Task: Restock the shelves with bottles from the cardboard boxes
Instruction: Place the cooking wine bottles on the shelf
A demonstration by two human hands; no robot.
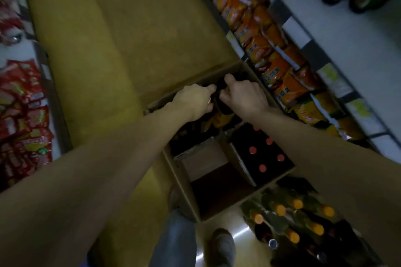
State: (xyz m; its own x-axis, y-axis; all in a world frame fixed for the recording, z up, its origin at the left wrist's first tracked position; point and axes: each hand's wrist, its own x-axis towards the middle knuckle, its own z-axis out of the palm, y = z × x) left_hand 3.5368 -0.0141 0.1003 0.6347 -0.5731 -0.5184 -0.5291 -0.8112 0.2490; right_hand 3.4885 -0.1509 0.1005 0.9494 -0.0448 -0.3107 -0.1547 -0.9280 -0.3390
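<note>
An open cardboard box (196, 81) lies on the floor ahead of me and holds dark bottles with yellow labels (221, 118). Both my hands reach into it. My left hand (193, 102) curls its fingers round the top of a dark bottle. My right hand (245, 95) grips another dark bottle top right beside it. The bottle necks are mostly hidden under my fingers. A nearer box (184, 182) is partly empty, and its right half holds dark bottles with red caps (252, 150).
Shelves of orange snack packets (260, 34) run along the right. Red packets (21, 97) fill a shelf on the left. A shrink-wrapped pack of orange-capped bottles (293, 219) lies at the lower right. My shoe (222, 245) stands on the yellow floor near the boxes.
</note>
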